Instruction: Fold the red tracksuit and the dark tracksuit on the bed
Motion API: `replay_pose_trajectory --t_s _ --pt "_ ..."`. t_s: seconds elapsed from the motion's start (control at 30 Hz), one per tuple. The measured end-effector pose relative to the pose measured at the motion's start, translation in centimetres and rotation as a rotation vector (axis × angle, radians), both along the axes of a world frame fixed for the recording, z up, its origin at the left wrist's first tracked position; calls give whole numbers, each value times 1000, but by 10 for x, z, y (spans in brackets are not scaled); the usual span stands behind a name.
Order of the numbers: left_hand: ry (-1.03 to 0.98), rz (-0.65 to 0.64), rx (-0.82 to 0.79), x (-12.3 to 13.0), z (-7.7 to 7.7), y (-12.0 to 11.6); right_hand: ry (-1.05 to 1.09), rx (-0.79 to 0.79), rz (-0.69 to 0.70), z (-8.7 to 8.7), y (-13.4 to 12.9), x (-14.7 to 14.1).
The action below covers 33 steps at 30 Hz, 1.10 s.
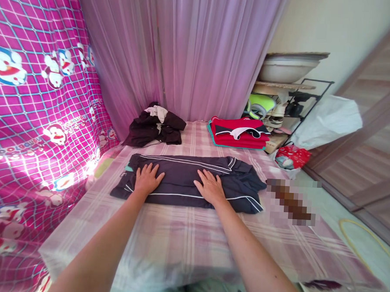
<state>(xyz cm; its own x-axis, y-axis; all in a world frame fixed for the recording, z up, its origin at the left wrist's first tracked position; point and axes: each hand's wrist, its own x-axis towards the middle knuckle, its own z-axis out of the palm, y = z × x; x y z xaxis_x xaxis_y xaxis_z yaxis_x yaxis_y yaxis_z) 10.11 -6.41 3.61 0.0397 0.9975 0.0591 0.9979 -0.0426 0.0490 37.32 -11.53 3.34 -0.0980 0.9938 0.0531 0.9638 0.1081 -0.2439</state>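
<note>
A pair of dark navy trousers (180, 180) with white piping lies across the plaid-covered table, folded into a long strip. My left hand (147, 178) rests flat on the left part of the trousers, fingers spread. Further right, my right hand (210, 187) presses flat on the same cloth with its fingers apart. The waist end seems to be at the left, where a bit of green shows; the right end flares out past my right hand. Neither hand grips anything.
Behind the trousers, a rumpled dark clothes pile (156, 128) sits left and a folded red stack (239, 133) sits right. A shoe rack (307, 86) with basins stands beyond, near a white plastic bag (329, 120). A patterned pink curtain (36, 111) hangs at left. One patch at right is pixelated.
</note>
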Motion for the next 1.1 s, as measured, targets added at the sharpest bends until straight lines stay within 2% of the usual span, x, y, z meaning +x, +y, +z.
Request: replay_pose_trajectory --t_s 0.63,1.1 --pt "-23 6 44 0 -4 -1 -23 31 -13 -4 0 0" --pt "-63 35 -63 -2 4 4 -23 28 -7 -3 -1 0"
